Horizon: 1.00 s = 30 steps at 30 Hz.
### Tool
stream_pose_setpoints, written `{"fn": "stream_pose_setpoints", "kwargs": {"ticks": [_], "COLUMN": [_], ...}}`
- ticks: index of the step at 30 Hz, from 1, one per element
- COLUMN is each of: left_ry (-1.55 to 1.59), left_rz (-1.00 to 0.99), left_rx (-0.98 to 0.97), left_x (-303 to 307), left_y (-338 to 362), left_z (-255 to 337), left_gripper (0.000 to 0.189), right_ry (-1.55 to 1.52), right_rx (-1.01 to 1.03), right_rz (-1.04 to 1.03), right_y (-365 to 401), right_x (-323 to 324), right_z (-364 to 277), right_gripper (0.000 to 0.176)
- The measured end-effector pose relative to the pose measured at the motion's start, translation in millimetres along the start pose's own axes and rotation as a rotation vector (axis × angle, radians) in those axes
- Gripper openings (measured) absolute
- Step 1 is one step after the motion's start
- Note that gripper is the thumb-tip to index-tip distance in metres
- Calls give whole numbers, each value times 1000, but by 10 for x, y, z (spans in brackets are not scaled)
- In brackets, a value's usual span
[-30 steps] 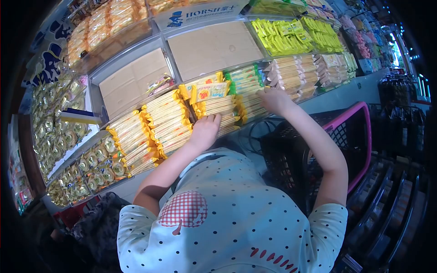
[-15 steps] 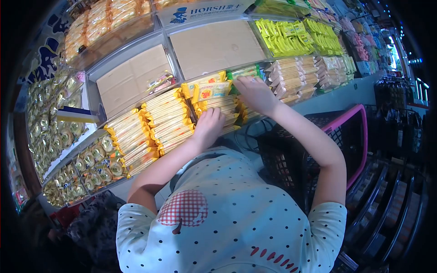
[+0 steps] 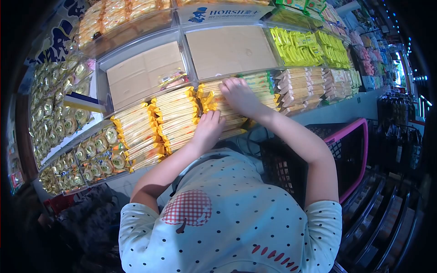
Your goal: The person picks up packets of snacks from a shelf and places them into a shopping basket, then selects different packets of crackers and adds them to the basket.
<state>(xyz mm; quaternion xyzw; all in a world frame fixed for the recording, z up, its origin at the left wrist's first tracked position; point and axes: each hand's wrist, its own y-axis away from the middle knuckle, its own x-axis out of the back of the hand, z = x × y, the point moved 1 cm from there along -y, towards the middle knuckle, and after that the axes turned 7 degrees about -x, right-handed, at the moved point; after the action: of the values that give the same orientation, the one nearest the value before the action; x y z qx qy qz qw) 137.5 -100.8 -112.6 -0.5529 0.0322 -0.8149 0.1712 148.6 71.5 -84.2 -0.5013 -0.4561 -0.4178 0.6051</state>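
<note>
Rows of narrow snack packets (image 3: pixel 175 113) with yellow crimped ends stand packed on edge in the shelf bin in front of me. My left hand (image 3: pixel 210 126) is at the near part of the middle row, fingers together and curled against the packets. Higher up in that row, my right hand (image 3: pixel 239 94) bends its fingers over the yellow-ended packets (image 3: pixel 208 93), covering part of them. Its fingertips are partly hidden, so how firmly it grips does not show. Green-ended packets (image 3: pixel 263 82) stand just right of that hand.
Cardboard-covered bins (image 3: pixel 232 48) lie behind the rows, one with a few loose packets (image 3: pixel 174 78). Bright green packets (image 3: pixel 296 45) and pale-ended packets (image 3: pixel 300 84) fill bins to the right. Round wrapped cakes (image 3: pixel 102 152) are at left. A black basket with a pink rim (image 3: pixel 365 150) stands near my right arm.
The yellow packets lying loose on top of the row now sit within it. My right hand has moved left and down from the green-ended packets onto them. The left hand stays nearly in place.
</note>
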Motion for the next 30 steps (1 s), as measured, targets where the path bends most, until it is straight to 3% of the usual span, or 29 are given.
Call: {"fn": "stream_pose_setpoints", "kwargs": {"ticks": [2, 7, 11, 13, 16, 19, 21, 23, 28, 30], "left_ry": [-1, 27, 66, 109, 79, 87, 93, 134, 72, 38], "left_rz": [21, 13, 34, 142, 181, 155, 86, -149, -286, -319], "left_rx": [-11, -25, -5, 26, 58, 0, -47, -121, -160, -175], "left_x": [2, 18, 143, 206, 399, 455, 295, 91, -97, -133], "left_y": [6, -3, -39, -95, -240, -359, -361, -312, -271, -279], "left_z": [-5, -18, -70, -157, -278, -239, -134, 38, 234, 238], "left_gripper": [32, 32, 31, 31, 32, 33, 35, 38, 58, 58], "right_ry": [-10, -113, -86, -29, -159, -202, -227, -254, -252, -248], "right_rx": [31, 1, -29, -174, -295, -400, -458, -513, -535, -545], "right_rz": [52, -158, -187, -264, -77, -27, -11, 4, 9, 14], "right_y": [39, 68, 88, 155, 384, 512, 639, 745, 923, 970], "right_x": [-34, 3, 361, 574, 825, 1188, 1329, 1424, 1538, 1530], "right_z": [4, -7, 154, 283, 548, 622, 624, 594, 491, 463], "right_gripper": [40, 39, 39, 40, 40, 41, 41, 42, 43, 44]}}
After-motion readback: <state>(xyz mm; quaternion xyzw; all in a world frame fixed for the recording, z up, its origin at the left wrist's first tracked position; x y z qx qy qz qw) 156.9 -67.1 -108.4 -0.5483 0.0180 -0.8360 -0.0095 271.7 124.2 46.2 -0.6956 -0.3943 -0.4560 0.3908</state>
